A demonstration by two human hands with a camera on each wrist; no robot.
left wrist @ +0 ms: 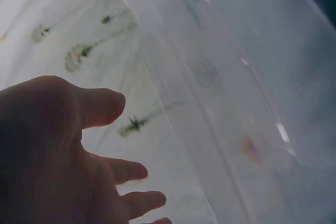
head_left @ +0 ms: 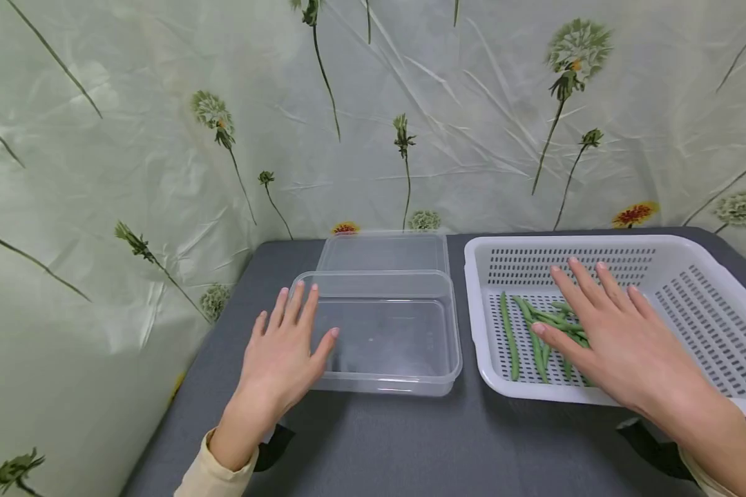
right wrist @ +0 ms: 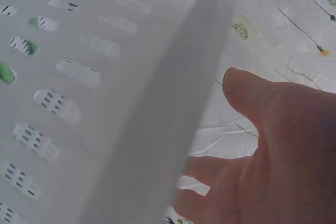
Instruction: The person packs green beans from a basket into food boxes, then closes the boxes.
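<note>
Head view: left hand flat, released, by clear container at 9 o'clock; right hand flat, ungrasping, over green beans in white basket; reach step, pinch beans next.

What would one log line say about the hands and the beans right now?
left hand: open, by clear rectangular plastic tub | right hand: open, over green beans | white slotted plastic basket: holds beans

Your right hand fills the lower right of the frame, thumb raised and fingers stretched out straight, holding nothing. The white slotted basket takes up the left and middle, with bits of green beans showing through its slots at the far left. The flowered cloth is at the upper right.
</note>
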